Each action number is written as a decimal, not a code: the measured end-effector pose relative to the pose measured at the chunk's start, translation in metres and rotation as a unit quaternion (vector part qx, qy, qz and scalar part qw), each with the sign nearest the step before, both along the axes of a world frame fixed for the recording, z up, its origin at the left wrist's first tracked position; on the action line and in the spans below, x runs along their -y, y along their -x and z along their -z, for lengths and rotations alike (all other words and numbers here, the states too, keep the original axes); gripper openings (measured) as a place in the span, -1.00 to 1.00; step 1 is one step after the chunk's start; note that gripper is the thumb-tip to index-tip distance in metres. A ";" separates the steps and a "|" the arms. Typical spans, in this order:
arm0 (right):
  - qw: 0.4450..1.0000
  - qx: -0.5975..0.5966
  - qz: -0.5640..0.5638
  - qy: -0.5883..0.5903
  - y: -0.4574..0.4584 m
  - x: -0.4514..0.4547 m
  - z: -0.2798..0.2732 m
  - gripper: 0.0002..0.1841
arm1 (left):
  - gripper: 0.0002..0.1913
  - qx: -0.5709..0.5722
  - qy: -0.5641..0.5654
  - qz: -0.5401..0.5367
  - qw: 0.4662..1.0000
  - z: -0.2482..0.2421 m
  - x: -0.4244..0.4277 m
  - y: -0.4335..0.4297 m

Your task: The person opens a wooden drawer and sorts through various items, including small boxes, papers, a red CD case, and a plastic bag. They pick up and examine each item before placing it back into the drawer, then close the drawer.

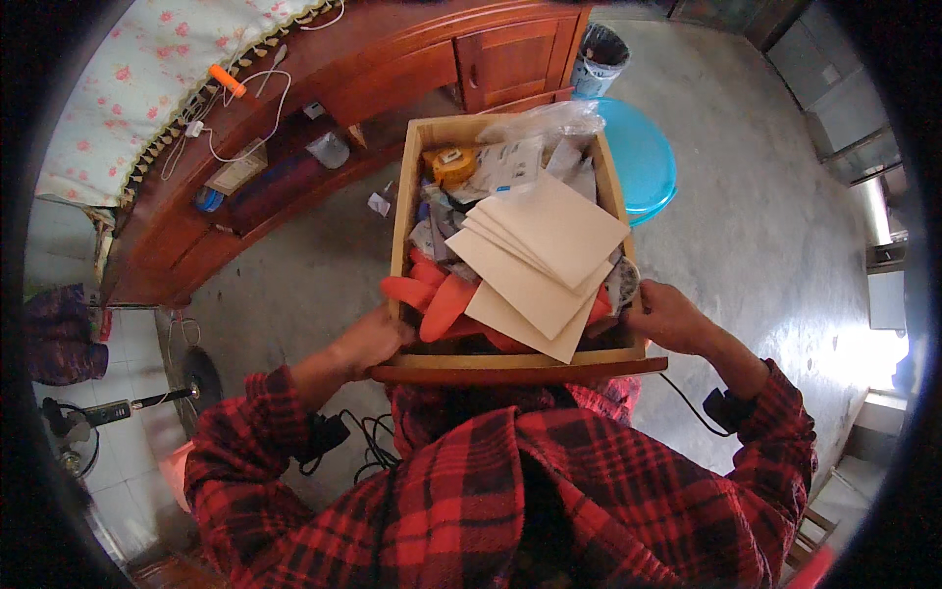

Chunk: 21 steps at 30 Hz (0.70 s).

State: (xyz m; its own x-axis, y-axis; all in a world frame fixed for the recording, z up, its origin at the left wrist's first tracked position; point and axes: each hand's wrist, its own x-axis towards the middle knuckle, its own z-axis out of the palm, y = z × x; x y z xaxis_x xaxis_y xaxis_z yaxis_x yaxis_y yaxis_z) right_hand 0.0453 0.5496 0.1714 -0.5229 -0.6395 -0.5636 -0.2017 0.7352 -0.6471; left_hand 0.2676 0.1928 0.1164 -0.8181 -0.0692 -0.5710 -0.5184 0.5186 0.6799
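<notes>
A wooden drawer (401, 221) full of odds and ends is held up in front of my body. My left hand (375, 339) grips its near left side, and my right hand (673, 320) has hold of the near right side. On top of the contents lies a fanned stack of several beige square sheets (567, 228). An orange-red rubber glove (445, 305) pokes out at the near left, its fingers hanging over the rim. In the far left corner sits a yellow tape measure (451, 166). Clear plastic wrapping (544, 121) spills over the far edge.
Beyond the drawer stands a reddish wooden cabinet (508, 66), with cables and an orange object (227, 81) on its top. A blue round plastic tub (640, 154) and a lined waste bin (600, 59) stand on the concrete floor (743, 184). Black cables (368, 442) trail at my left.
</notes>
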 end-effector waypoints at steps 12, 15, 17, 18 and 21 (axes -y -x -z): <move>0.995 -0.101 0.005 -0.016 0.073 0.030 -0.072 -0.58 | -0.53 0.024 0.002 -0.069 0.997 -0.087 0.030 0.025; 0.988 -0.130 -0.026 0.082 0.079 0.070 -0.040 -0.51 | -0.56 -0.201 0.100 -0.052 0.973 -0.110 0.029 0.036; 0.985 -0.144 -0.066 0.073 0.078 0.093 -0.023 -0.42 | -0.57 -0.163 -0.027 -0.036 0.986 -0.130 0.012 0.036; 0.982 -0.162 -0.091 0.030 0.079 0.104 -0.014 -0.37 | -0.58 -0.076 -0.055 -0.009 0.996 -0.132 -0.001 0.039; 0.980 -0.151 -0.131 -0.012 0.077 0.119 -0.005 -0.28 | -0.58 0.074 -0.146 0.055 0.985 -0.138 -0.039 0.044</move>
State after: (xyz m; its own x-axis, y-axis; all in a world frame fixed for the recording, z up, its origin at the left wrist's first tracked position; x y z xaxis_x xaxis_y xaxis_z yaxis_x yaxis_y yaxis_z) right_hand -0.0314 0.4301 0.1762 -0.4874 -0.7624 -0.4257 -0.5653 0.6471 -0.5116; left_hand 0.2231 0.2315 0.2546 -0.7171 0.2003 -0.6676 -0.5750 0.3713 0.7290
